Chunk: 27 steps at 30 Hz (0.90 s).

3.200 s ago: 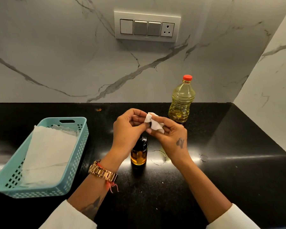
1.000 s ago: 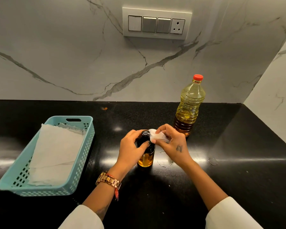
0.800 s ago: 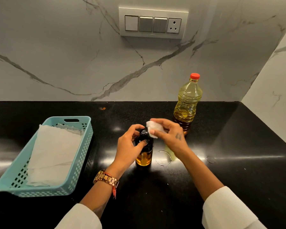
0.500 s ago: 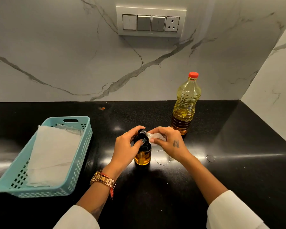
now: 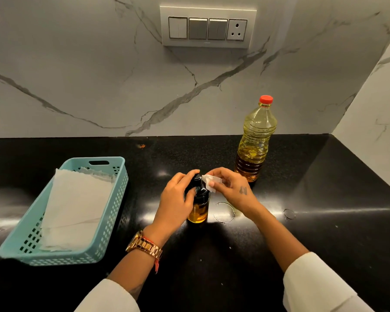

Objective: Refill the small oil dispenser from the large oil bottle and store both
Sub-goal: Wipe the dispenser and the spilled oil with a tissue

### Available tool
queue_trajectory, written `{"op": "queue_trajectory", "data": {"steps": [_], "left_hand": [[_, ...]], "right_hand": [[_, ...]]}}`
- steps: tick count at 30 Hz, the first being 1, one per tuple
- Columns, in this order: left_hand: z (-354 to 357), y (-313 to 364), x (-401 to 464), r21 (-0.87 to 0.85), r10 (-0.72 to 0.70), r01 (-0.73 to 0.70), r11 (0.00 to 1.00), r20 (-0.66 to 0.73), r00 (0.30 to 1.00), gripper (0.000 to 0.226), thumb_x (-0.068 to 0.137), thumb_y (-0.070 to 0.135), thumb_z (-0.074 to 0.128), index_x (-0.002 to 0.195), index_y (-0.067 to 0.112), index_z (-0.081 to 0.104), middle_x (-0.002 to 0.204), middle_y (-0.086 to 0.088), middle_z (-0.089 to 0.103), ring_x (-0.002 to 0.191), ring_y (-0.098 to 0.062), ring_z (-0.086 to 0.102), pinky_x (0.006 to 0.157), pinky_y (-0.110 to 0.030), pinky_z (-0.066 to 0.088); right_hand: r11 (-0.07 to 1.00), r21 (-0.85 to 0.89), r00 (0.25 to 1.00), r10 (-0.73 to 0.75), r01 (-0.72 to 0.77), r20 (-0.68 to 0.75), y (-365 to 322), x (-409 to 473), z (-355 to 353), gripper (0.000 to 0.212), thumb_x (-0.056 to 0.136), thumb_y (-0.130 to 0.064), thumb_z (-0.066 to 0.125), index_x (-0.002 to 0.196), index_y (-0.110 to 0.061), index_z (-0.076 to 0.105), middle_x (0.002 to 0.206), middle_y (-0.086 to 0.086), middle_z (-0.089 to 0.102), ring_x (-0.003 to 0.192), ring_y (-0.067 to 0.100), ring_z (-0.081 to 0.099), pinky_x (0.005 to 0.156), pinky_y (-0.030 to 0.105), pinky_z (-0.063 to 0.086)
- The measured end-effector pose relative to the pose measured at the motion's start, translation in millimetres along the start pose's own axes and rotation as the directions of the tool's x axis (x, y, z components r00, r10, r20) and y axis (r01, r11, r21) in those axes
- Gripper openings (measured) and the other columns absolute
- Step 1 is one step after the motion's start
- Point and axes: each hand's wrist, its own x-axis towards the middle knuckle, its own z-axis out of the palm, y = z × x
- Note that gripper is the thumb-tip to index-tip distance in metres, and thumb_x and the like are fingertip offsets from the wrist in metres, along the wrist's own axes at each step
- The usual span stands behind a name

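The small oil dispenser (image 5: pixel 198 210), a glass bottle with a black top and amber oil in its lower part, stands on the black counter (image 5: pixel 324 233). My left hand (image 5: pixel 178 199) grips its black top from the left. My right hand (image 5: pixel 232 190) pinches a small white tissue (image 5: pixel 209 182) against the right side of the dispenser's nozzle. The large oil bottle (image 5: pixel 254 140), clear plastic with a red cap on, stands upright behind and to the right, about half full.
A teal plastic basket (image 5: pixel 108 221) lined with white paper (image 5: pixel 77 206) sits at the left. An oily ring mark (image 5: pixel 224 212) lies on the counter beside the dispenser. Marble walls close the back and right; a switch panel (image 5: pixel 207 28) hangs above.
Both hands came down from holding the tissue in the air to the dispenser. My left hand took hold of its top and my right brought the tissue against the nozzle.
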Motion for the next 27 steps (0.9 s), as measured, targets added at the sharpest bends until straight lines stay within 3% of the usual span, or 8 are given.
{"op": "queue_trajectory", "data": {"steps": [4,7,9,13,16,19,23,27], "left_hand": [[-1,-1,-2,0.053,0.043,-0.043,0.998,0.012,0.999,0.047,0.087,0.006,0.056,0.132,0.018,0.048,0.1,-0.002,0.055,0.091,-0.011,0.051,0.077,-0.025,0.045],[0,-2,-2,0.06,0.043,-0.044,0.997,0.014,0.999,0.046,0.088,0.007,0.055,0.132,0.018,0.048,0.103,-0.002,0.056,0.093,-0.009,0.051,0.077,-0.02,0.043],[0,-3,-2,0.061,0.038,-0.04,0.997,0.019,0.999,0.046,0.088,0.008,0.054,0.133,0.019,0.047,0.103,-0.001,0.055,0.092,-0.007,0.05,0.076,-0.014,0.039],[-1,-3,-2,0.068,0.034,-0.035,0.997,0.028,0.999,0.046,0.089,0.01,0.055,0.132,0.02,0.047,0.1,0.001,0.054,0.089,-0.007,0.048,0.073,-0.01,0.036],[-2,-2,0,0.059,0.032,-0.034,0.998,0.024,0.999,0.045,0.088,0.01,0.056,0.131,0.02,0.048,0.105,-0.001,0.058,0.096,-0.012,0.053,0.08,-0.021,0.043],[-1,-2,-1,0.039,0.025,-0.026,0.999,0.018,1.0,0.045,0.088,0.011,0.056,0.131,0.022,0.047,0.112,-0.002,0.058,0.103,-0.015,0.054,0.086,-0.029,0.047],[0,-1,-3,0.016,0.024,-0.024,1.0,0.006,1.0,0.041,0.089,0.01,0.054,0.127,0.024,0.049,0.117,0.001,0.058,0.108,-0.012,0.053,0.091,-0.03,0.046],[0,0,-4,-0.005,0.005,-0.005,1.0,-0.002,1.0,0.041,0.089,0.011,0.055,0.128,0.026,0.049,0.121,0.002,0.058,0.113,-0.011,0.052,0.095,-0.032,0.047]], "right_hand": [[1.0,0.027,0.996,-0.005,0.007,-0.091,-8,9,6,0.013,0.087,-0.019,0.062,0.099,-0.02,0.066,0.09,-0.006,0.065,0.085,0.009,0.062,0.073,0.023,0.052],[0.997,-0.062,0.996,-0.045,0.04,-0.071,-9,7,14,0.014,0.087,-0.021,0.062,0.1,-0.02,0.067,0.095,-0.007,0.065,0.088,0.003,0.058,0.073,0.014,0.045],[0.998,-0.056,0.996,-0.046,0.042,-0.07,-7,4,13,0.013,0.086,-0.022,0.063,0.099,-0.019,0.067,0.086,-0.011,0.064,0.077,-0.006,0.056,0.065,0.007,0.041],[1.0,0.015,0.999,-0.002,0.002,-0.05,-3,5,4,0.011,0.085,-0.015,0.065,0.096,-0.013,0.066,0.077,-0.007,0.063,0.07,-0.004,0.06,0.059,0.011,0.049],[0.996,0.07,0.998,0.059,-0.056,-0.037,-5,11,-2,0.013,0.084,-0.011,0.065,0.097,-0.011,0.066,0.084,0.007,0.067,0.079,0.015,0.066,0.062,0.023,0.058],[0.999,0.048,0.994,-0.017,0.022,-0.111,-12,14,2,0.024,0.086,-0.01,0.062,0.108,-0.019,0.066,0.089,0.006,0.069,0.081,0.013,0.066,0.067,0.024,0.057],[0.984,-0.145,0.99,-0.112,0.1,-0.081,-6,5,16,0.029,0.086,-0.005,0.058,0.111,-0.018,0.067,0.107,0.003,0.067,0.094,0.006,0.054,0.079,0.009,0.04],[0.971,-0.184,0.975,-0.18,0.155,-0.13,2,-2,13,0.025,0.085,-0.003,0.059,0.105,-0.016,0.069,0.103,0.005,0.068,0.091,0.005,0.055,0.075,0.002,0.036]]}}
